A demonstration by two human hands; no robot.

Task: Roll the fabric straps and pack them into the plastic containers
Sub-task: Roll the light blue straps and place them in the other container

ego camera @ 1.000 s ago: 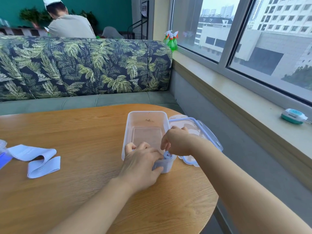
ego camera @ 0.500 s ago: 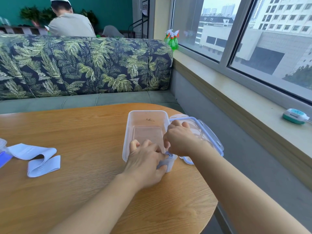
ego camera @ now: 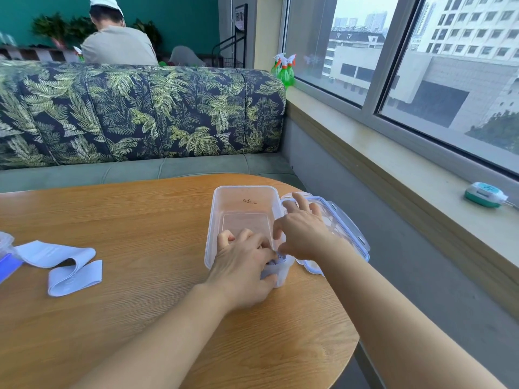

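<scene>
A clear plastic container [ego camera: 247, 193] stands open on the wooden table [ego camera: 140, 220]. In its near right corner sits a rolled pale blue strap [ego camera: 276, 266], mostly hidden by my hands. My left hand [ego camera: 241, 265] curls over the near end of the container and grips the roll. My right hand [ego camera: 302, 228] hovers over the container's right rim, its fingers spreading and its thumb touching the roll's top. The container's blue-edged lid [ego camera: 348, 228] lies beside it on the right. An unrolled pale blue strap [ego camera: 67, 265] lies loose at the table's left.
Part of another clear container with a blue lid [ego camera: 7, 256] shows at the far left edge. A leaf-patterned sofa [ego camera: 140, 113] runs behind the table, with a person seated beyond it. The windowsill on the right holds spray bottles [ego camera: 285, 69] and a small teal device [ego camera: 484, 193].
My right hand has loosened from the roll and its fingers have spread upward over the lid. My left hand stays curled on the roll in the container's corner.
</scene>
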